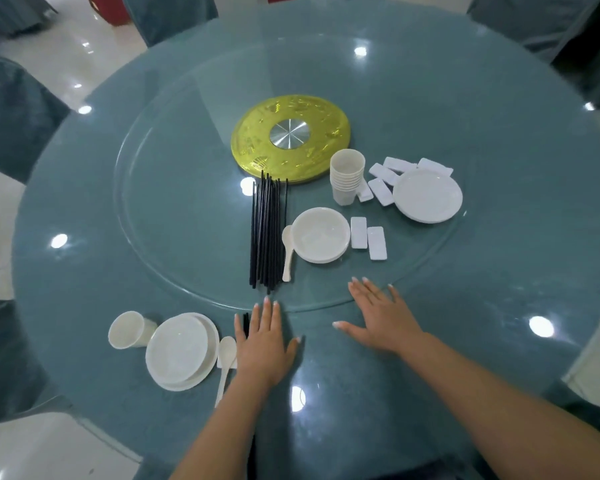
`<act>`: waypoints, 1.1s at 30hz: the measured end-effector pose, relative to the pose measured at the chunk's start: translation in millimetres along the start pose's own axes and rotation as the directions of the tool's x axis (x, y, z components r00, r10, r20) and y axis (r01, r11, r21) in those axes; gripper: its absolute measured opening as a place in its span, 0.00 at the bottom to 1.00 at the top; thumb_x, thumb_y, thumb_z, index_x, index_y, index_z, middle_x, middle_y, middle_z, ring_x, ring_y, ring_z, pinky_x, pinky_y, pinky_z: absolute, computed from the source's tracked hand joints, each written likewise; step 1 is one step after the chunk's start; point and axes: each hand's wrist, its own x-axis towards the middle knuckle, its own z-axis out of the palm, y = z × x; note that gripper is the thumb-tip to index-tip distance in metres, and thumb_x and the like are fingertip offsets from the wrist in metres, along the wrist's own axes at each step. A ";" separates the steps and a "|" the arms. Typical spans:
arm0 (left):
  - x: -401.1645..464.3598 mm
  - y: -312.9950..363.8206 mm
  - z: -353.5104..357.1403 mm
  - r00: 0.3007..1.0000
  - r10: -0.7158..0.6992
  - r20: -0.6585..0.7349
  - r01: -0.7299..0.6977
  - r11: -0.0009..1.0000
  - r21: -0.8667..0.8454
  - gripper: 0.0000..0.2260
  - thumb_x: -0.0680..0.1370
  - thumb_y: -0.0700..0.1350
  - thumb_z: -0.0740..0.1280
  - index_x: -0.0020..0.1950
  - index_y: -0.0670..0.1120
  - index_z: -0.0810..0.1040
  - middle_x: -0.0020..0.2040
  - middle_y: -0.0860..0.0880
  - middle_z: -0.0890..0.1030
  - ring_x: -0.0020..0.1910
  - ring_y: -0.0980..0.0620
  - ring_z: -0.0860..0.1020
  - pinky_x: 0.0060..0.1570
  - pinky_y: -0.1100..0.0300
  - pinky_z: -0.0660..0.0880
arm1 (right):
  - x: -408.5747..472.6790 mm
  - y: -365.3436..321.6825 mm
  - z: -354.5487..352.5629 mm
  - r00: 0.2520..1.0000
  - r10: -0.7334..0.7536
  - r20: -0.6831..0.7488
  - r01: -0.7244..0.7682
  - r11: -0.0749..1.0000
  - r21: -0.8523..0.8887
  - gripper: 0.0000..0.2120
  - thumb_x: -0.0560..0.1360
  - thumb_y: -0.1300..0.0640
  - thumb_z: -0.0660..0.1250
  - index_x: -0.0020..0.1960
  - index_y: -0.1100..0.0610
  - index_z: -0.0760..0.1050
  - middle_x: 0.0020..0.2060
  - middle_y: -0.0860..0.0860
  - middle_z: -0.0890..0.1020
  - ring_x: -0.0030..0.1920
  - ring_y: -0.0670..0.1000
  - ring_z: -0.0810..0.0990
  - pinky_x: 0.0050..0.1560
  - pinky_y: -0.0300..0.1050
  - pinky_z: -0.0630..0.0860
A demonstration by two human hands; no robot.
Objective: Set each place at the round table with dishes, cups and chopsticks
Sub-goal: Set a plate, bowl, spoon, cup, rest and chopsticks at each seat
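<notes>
Two hands lie flat on a round teal counter (482,289) under glass, fingers straight and spread, holding nothing. Taking the gold hub (290,138) at the counter's middle as landmark, everything sits on the side nearer the person. The left hand (262,336) rests well below the hub, its fingertips just at the rim of the glass turntable (160,216), and partly covers a pair of black chopsticks (245,325). The right hand (378,315) lies lower right of the hub, fingertips over the same rim.

On the turntable, a bundle of chopsticks (267,230) starts at the hub's near edge and runs toward the person. A spoon (287,252) lies just beside it, touching a stack of bowls (321,234). Two white rests (368,237) lie next to the bowls. A stack of cups (347,176) stands just right of the hub's near edge, with more rests (383,176) and a stack of plates (427,195) beyond it.

One place is laid far below and left of the hub, off the turntable: a cup on its side (129,330), a bowl on a plate (182,351), and a second spoon (225,362) beside the left hand.

Ceiling lights glare in spots across the glass. Chairs in teal covers (11,109) ring the counter on a pale glossy floor (66,57).
</notes>
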 end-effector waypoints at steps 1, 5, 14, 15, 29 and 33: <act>-0.3 5.5 0.9 1.000 0.002 -0.004 -0.002 1.000 -0.014 0.34 0.80 0.63 0.47 0.78 0.46 0.37 0.79 0.48 0.38 0.78 0.48 0.39 0.73 0.40 0.36 | -0.6 4.2 -1.0 1.000 0.008 -0.002 -0.008 1.000 0.001 0.45 0.72 0.25 0.43 0.79 0.52 0.41 0.78 0.46 0.43 0.77 0.45 0.39 0.76 0.57 0.40; -0.6 22.8 1.9 1.000 0.022 -0.017 -0.022 0.999 -0.029 0.34 0.80 0.63 0.48 0.78 0.46 0.38 0.79 0.50 0.40 0.78 0.51 0.39 0.73 0.40 0.36 | 0.4 20.6 -4.5 0.999 0.040 -0.014 -0.039 0.996 0.083 0.43 0.74 0.28 0.47 0.79 0.53 0.42 0.78 0.47 0.44 0.77 0.46 0.40 0.76 0.55 0.41; 0.6 62.9 5.7 0.994 0.107 0.010 -0.107 0.994 -0.015 0.34 0.81 0.62 0.49 0.78 0.47 0.36 0.78 0.51 0.38 0.77 0.52 0.37 0.74 0.43 0.36 | -11.7 53.7 -9.2 0.995 0.098 -0.037 -0.091 0.984 0.156 0.45 0.73 0.28 0.48 0.79 0.56 0.43 0.78 0.50 0.45 0.78 0.49 0.41 0.77 0.52 0.42; 0.6 66.7 6.0 0.992 0.123 0.010 -0.123 0.992 -0.012 0.34 0.81 0.62 0.49 0.78 0.47 0.37 0.78 0.51 0.38 0.77 0.52 0.37 0.74 0.43 0.36 | -14.2 56.7 -9.7 0.994 0.105 -0.039 -0.097 0.982 0.162 0.45 0.74 0.28 0.48 0.79 0.56 0.43 0.78 0.50 0.45 0.78 0.49 0.42 0.77 0.52 0.43; -10.2 103.6 -5.7 0.927 0.375 -0.027 -0.374 0.915 -0.151 0.28 0.81 0.56 0.58 0.78 0.49 0.55 0.79 0.47 0.54 0.77 0.47 0.56 0.75 0.51 0.52 | -82.3 67.6 7.7 0.956 0.259 -0.137 -0.213 0.936 0.281 0.31 0.80 0.45 0.57 0.78 0.56 0.52 0.77 0.52 0.56 0.77 0.51 0.53 0.76 0.49 0.50; -37.8 107.8 -6.0 0.892 0.450 -0.048 -0.452 0.881 -0.137 0.27 0.81 0.54 0.58 0.78 0.47 0.56 0.78 0.47 0.58 0.75 0.46 0.59 0.73 0.54 0.55 | -110.2 60.0 11.9 0.940 0.296 -0.170 -0.241 0.928 0.285 0.30 0.80 0.46 0.58 0.77 0.55 0.54 0.77 0.52 0.58 0.77 0.52 0.55 0.75 0.50 0.53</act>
